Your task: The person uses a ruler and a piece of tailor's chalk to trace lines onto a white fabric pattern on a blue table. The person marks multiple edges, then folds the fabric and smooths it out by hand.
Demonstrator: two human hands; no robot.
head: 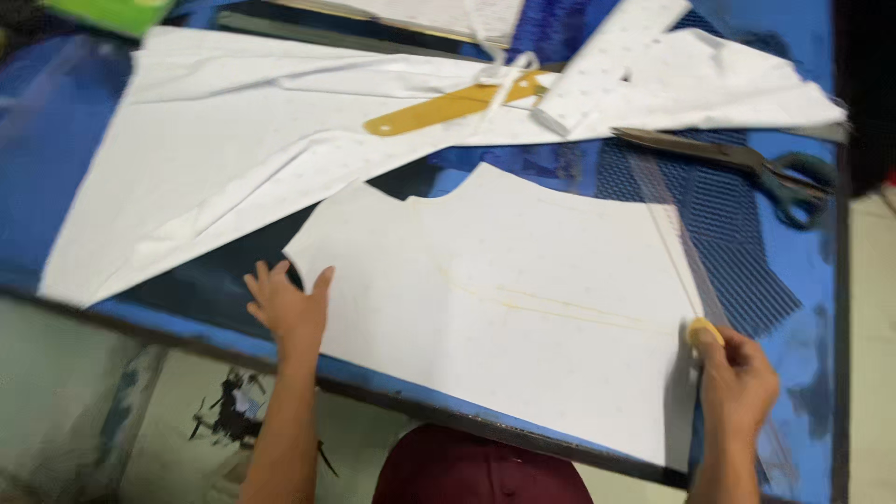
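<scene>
Presently on the blue bench (56,159), listed from its left edge to its right:

- Large white cloth (215,149), spread loosely from the far left corner toward the middle, creased
- Left hand (291,306), fingers spread wide and flat, pressing the left corner of the cut fabric piece (523,308) near the bench's near edge; holds nothing
- Cut fabric piece, white with faint dots, lying flat across the middle of the near edge, a curved notch along its far side and a faint yellow line drawn across it. Judged light, soft and limp, likely to slide or wrinkle on the smooth top; best held down flat at a corner or picked up by two edges
- Yellow ruler (448,107), far middle, lying on the large cloth
- White strip (616,61), punched with small holes, beside the ruler
- Clear ruler (677,243), along the piece's right edge
- Right hand (737,383), closed around yellow chalk (705,329) at the piece's right near corner
- Scissors (747,163), dark-handled, near the far right corner, well apart from both hands
</scene>
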